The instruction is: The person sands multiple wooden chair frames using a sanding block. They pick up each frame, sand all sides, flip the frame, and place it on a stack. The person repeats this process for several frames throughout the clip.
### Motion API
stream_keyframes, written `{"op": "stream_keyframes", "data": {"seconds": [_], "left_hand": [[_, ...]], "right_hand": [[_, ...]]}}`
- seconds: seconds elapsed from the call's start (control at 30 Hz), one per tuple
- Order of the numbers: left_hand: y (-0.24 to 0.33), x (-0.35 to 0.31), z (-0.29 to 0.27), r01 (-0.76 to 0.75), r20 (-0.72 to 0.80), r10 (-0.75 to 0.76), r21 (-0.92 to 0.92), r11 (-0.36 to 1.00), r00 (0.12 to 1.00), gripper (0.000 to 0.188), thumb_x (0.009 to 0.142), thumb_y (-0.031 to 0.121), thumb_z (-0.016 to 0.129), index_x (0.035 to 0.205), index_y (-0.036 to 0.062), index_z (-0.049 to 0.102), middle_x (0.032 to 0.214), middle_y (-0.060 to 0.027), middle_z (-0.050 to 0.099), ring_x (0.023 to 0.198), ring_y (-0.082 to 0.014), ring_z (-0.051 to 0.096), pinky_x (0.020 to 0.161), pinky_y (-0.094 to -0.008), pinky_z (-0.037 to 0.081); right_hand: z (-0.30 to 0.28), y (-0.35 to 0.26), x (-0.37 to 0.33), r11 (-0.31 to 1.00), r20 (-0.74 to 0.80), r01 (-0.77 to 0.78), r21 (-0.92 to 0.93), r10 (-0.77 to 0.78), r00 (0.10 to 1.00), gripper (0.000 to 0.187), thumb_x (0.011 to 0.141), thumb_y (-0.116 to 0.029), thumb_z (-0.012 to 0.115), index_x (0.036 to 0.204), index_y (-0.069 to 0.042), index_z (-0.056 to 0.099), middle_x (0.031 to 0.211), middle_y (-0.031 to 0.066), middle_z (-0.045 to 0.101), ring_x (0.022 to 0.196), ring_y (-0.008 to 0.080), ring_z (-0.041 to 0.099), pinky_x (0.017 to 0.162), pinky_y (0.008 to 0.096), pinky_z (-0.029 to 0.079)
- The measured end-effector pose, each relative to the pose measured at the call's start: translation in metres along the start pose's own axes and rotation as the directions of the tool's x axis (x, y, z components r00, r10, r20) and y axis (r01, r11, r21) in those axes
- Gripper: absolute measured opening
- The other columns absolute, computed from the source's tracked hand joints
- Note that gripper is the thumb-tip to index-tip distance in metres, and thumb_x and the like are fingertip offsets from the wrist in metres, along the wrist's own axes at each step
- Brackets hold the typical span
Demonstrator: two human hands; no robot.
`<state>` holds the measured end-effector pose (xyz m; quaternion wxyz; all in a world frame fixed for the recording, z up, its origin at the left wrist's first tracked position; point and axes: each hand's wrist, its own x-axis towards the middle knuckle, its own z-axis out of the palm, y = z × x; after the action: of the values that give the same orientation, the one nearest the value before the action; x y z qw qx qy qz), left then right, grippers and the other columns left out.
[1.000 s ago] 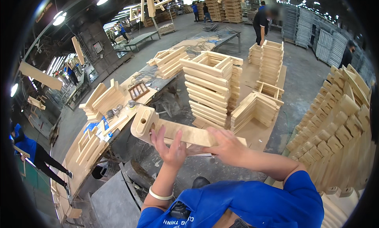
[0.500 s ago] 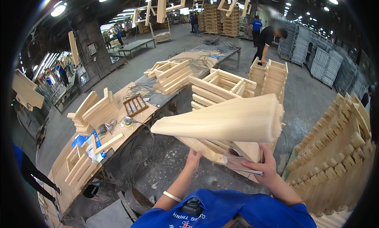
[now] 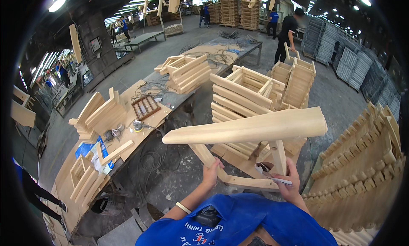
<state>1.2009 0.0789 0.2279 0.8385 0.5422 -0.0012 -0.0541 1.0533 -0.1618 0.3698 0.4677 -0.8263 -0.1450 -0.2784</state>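
A pale wooden frame (image 3: 243, 127) is held up in front of me. Its broad, smooth top rail runs left to right, with narrower bars joined below. My left hand (image 3: 210, 173) is closed around the left side bar. At the lower right corner, my right hand (image 3: 291, 183) pinches a folded brown-and-white sheet (image 3: 279, 179), which looks like sandpaper, close against the frame. Part of the right fingers is hidden behind the sheet. Just beyond the frame stands a stack of similar wooden frames (image 3: 240, 102).
On the long workbench (image 3: 140, 90) to the left lie stacked frames (image 3: 187, 73), a wooden rack (image 3: 145, 107), a sander (image 3: 138, 126) and cables. Tall rows of wooden parts (image 3: 358, 169) stand at right. A person in black (image 3: 287, 33) bends over another stack (image 3: 300, 82).
The held frame has tilted, so its top rail looks narrower and the lower bars show more. The sheet has stayed with my right hand. The person in black has straightened somewhat, holding a wooden piece.
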Motion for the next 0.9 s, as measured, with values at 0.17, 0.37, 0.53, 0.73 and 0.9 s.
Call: {"op": "stream_keyframes", "data": {"seconds": [0.17, 0.37, 0.53, 0.73, 0.9], "left_hand": [[0.002, 0.025, 0.003, 0.010, -0.072, -0.006, 0.044, 0.999, 0.997, 0.013, 0.086, 0.010, 0.057, 0.097, 0.0034, 0.056, 0.076, -0.0051, 0.057, 0.071, -0.0152, 0.056, 0.065, -0.0282, 0.046], [0.005, 0.081, 0.041, -0.018, -0.056, 0.027, 0.162, 0.987, 0.998, 0.028, 0.084, 0.010, 0.060, 0.110, 0.0004, 0.054, 0.095, -0.0075, 0.060, 0.088, -0.0162, 0.058, 0.077, -0.0298, 0.046], [0.021, 0.147, 0.098, -0.095, 0.085, 0.079, 0.201, 0.975, 0.993, 0.049, 0.081, 0.007, 0.061, 0.125, -0.0013, 0.041, 0.115, -0.0116, 0.054, 0.106, -0.0208, 0.053, 0.092, -0.0322, 0.041], [0.038, 0.220, 0.141, -0.270, 0.368, 0.086, 0.484, 0.833, 0.926, 0.063, 0.072, 0.003, 0.064, 0.130, -0.0024, 0.041, 0.117, -0.0148, 0.056, 0.109, -0.0215, 0.054, 0.094, -0.0313, 0.041], [0.038, 0.271, 0.154, -0.218, 0.378, -0.049, 0.629, 0.746, 0.924, 0.058, 0.070, 0.000, 0.060, 0.127, -0.0038, 0.048, 0.111, -0.0144, 0.061, 0.104, -0.0200, 0.058, 0.091, -0.0310, 0.044]], "right_hand": [[0.001, 0.032, 0.014, 0.998, -0.030, -0.036, 0.047, 0.037, 0.999, 0.015, 0.079, 0.002, 0.059, 0.090, 0.001, 0.068, 0.131, 0.0265, 0.043, 0.116, 0.0373, 0.050, 0.097, 0.0411, 0.038], [-0.010, 0.082, 0.045, 0.967, -0.119, -0.186, 0.175, 0.208, 0.971, 0.039, 0.083, 0.001, 0.054, 0.121, 0.007, 0.052, 0.123, 0.0171, 0.052, 0.110, 0.0216, 0.052, 0.094, 0.0310, 0.039], [-0.031, 0.138, 0.073, 0.910, -0.305, -0.256, 0.327, 0.358, 0.883, 0.043, 0.086, -0.001, 0.051, 0.128, 0.007, 0.045, 0.117, 0.0106, 0.057, 0.104, 0.0165, 0.055, 0.090, 0.0277, 0.042], [-0.054, 0.221, 0.102, 0.732, -0.320, -0.356, 0.581, 0.608, 0.727, 0.033, 0.093, -0.007, 0.051, 0.123, 0.006, 0.050, 0.116, 0.0094, 0.059, 0.105, 0.0162, 0.056, 0.090, 0.0287, 0.043], [-0.049, 0.242, 0.134, 0.602, -0.316, -0.396, 0.694, 0.748, 0.583, 0.032, 0.094, -0.011, 0.053, 0.121, 0.006, 0.052, 0.117, 0.0097, 0.059, 0.107, 0.0164, 0.055, 0.092, 0.0293, 0.042]]}}
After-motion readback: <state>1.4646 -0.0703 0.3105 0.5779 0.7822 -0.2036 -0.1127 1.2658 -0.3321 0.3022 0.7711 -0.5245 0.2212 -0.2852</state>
